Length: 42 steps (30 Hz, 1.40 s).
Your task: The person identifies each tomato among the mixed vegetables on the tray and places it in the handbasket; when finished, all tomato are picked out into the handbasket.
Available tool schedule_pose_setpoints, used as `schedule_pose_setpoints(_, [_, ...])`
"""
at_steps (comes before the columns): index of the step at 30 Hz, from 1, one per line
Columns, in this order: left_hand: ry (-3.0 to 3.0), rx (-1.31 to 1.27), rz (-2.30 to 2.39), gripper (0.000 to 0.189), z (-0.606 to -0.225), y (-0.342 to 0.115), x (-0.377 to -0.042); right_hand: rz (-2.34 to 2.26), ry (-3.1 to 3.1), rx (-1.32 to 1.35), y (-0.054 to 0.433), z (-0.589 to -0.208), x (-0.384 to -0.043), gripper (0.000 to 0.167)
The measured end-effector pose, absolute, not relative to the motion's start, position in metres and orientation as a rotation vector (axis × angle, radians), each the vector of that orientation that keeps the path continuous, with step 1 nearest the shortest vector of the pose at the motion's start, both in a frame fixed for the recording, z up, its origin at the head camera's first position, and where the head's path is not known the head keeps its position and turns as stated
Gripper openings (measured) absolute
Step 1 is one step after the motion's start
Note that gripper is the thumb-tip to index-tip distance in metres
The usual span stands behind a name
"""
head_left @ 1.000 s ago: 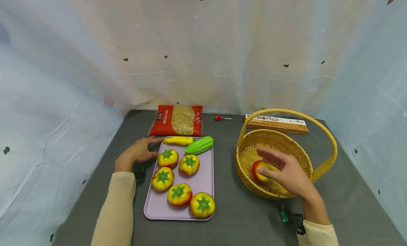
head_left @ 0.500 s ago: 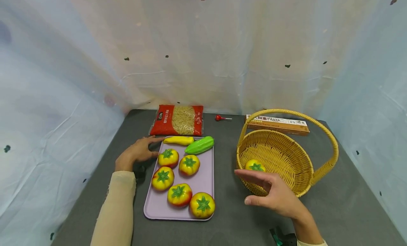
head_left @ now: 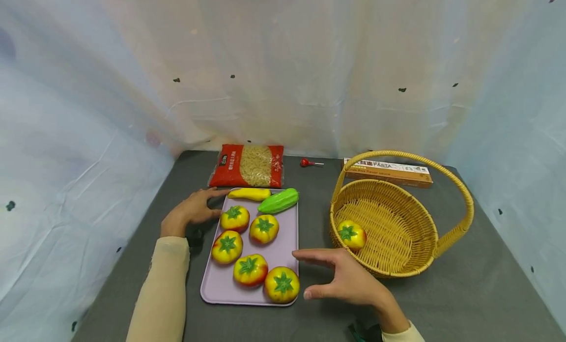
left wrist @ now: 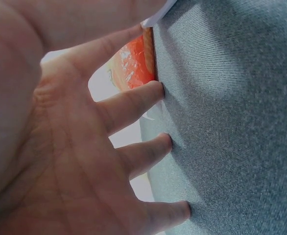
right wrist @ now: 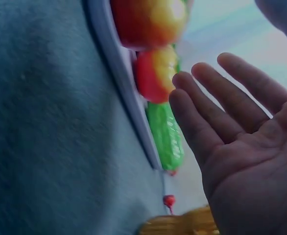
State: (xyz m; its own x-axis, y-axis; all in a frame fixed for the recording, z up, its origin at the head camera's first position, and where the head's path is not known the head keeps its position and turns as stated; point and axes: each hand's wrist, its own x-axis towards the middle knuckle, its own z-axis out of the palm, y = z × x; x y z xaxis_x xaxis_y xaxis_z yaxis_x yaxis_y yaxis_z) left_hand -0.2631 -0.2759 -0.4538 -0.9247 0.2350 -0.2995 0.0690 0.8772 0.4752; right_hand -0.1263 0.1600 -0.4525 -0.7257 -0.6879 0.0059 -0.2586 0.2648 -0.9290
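Observation:
My left hand point(head_left: 192, 213) rests with spread fingers at the upper left edge of a pale purple tray point(head_left: 285, 239). In the left wrist view its fingertips point(left wrist: 164, 142) are down on the grey cloth. On the tray lie several yellow-and-red tomatoes with green star-shaped tops, a yellow elongated vegetable point(head_left: 249, 194) and a green ridged one point(head_left: 278, 201). My right hand point(head_left: 347, 279), fingers straight and thumb apart, is in front of the basket, near the tomato point(head_left: 281, 285) at the tray's lower right corner. It holds nothing. Another tomato point(head_left: 352, 235) lies inside the yellow wicker basket point(head_left: 424, 219).
Behind the tray lies a red bag of pasta point(head_left: 247, 166). A red lollipop point(head_left: 305, 162) is to its right. A pasta box point(head_left: 389, 174) lies behind the basket, whose tall handle point(head_left: 464, 204) arches over it. White sheeting point(head_left: 309, 86) encloses the table.
My right hand has let go of the tomato in the basket and moved left and toward me, to the tray's right side. That tomato has shifted to the basket's left. My left hand stays put.

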Motion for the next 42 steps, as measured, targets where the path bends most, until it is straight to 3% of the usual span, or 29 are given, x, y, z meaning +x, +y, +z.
schedule_pose_setpoints(12, [2.686,0.193,0.644,0.076,-0.453,-0.276,-0.265,-1.324,2.163,-0.931,0.138,-0.468,-0.135,0.072])
schedule_pose_setpoints(27, [2.674,0.175,0.641,0.075,-0.45,-0.275,-0.264,-1.187,2.224,-1.002,0.126,-0.468,-0.133,0.064])
schedule_pose_setpoints(42, [2.669,0.165,0.654,0.075,-0.453,-0.275,-0.265,-1.442,2.216,-0.93,0.173,-0.433,-0.124,0.057])
